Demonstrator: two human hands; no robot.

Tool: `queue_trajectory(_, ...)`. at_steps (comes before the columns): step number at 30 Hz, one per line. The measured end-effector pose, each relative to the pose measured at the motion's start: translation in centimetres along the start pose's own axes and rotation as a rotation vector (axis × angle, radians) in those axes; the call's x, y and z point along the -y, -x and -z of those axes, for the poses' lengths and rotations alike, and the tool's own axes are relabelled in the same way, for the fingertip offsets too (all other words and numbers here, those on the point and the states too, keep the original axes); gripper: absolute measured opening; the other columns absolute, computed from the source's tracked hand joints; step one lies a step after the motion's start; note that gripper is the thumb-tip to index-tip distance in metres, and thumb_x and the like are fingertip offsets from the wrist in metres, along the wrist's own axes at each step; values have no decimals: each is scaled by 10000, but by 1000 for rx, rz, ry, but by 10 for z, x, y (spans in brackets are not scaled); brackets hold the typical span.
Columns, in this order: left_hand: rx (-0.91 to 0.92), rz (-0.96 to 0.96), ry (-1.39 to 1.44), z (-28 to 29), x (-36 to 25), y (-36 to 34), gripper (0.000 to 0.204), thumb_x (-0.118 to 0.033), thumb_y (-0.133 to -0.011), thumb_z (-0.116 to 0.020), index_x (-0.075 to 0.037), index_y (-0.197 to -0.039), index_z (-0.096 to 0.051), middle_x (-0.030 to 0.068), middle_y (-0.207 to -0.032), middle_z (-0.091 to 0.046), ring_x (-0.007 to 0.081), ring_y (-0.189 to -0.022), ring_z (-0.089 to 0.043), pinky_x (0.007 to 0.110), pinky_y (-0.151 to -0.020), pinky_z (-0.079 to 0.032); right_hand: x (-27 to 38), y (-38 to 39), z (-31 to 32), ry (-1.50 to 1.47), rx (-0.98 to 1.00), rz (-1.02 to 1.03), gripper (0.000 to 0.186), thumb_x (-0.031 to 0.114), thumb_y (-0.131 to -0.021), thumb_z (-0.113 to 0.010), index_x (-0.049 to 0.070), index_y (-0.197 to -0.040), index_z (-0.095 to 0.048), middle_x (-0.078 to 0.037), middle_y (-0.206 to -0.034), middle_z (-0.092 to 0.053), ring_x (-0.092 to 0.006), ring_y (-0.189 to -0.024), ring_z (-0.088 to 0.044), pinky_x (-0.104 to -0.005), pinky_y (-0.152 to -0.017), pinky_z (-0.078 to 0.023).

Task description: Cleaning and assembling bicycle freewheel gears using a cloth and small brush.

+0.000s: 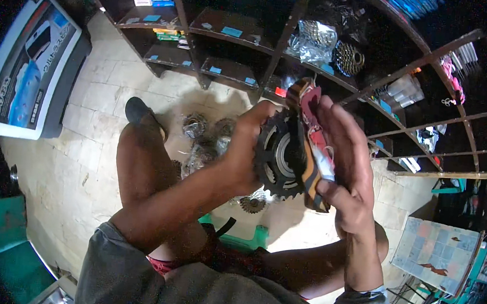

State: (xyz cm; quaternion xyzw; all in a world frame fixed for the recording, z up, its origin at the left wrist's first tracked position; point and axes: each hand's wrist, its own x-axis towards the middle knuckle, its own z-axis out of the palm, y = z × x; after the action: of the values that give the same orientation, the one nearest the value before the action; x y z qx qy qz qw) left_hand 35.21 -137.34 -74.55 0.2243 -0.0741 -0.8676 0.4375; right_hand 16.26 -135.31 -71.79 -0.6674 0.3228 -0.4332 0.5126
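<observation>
My left hand (247, 144) grips a black toothed sprocket cassette (273, 164) by its left side, its fingers curled behind the teeth. Against the cassette's right face is a tall striped brown, orange and black packet or card (308, 174) with a pink and white strip along it; my right hand (348, 166) holds this, thumb at the lower front, fingers along the side. Below, partly hidden by my left arm, lie several sprocket clusters (194, 126), some in clear plastic, and a silver cluster (252, 203) sits on the tiled floor.
Dark wooden shelving (236, 25) with bagged parts (315, 43) curves around the front and right. A large printed box (51, 125) stands left. A tiled board (436, 253) is at lower right, a green object (6, 225) at lower left. My bent legs (145, 167) surround the parts.
</observation>
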Motion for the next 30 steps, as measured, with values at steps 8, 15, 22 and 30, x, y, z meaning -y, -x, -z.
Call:
queue_trajectory(8,-169,-137,-198,4,7,-2,373,-380,-985,-503,-70,-1083,-686,79,-946,-729,184,-810,-734,344,-785,-632,4,-3,3,359,26,-35,673,42,-910,-642,-16,-1541,-418,-230,-1658,-324,-345,-1553,-300,-437,-1274,-208)
queue_trajectory(15,-130,1,-33,11,5,-6,394,-401,-983,-490,-72,-1097,-675,81,-982,-726,201,-854,-732,368,-803,-625,0,-2,-8,592,1,-12,442,60,-1029,-518,13,-1467,-555,-266,-1623,-379,-374,-1516,-371,-442,-1225,-292)
queue_trajectory(22,-218,-15,-166,-4,5,1,492,-456,-985,-451,-55,-1166,-670,114,-1046,-735,223,-904,-742,384,-837,-630,-11,1,-8,567,-110,-42,408,101,-1077,-492,30,-1475,-545,-250,-1537,-504,-372,-1447,-477,-400,-1173,-372)
queue_trajectory(30,-154,-33,-278,-4,2,9,595,-545,-983,-447,-58,-1251,-658,139,-1138,-733,247,-996,-742,423,-900,-624,0,-6,11,506,-447,-55,408,91,-1087,-483,2,-1482,-531,-171,-1421,-624,-231,-1311,-579,-354,-1133,-410)
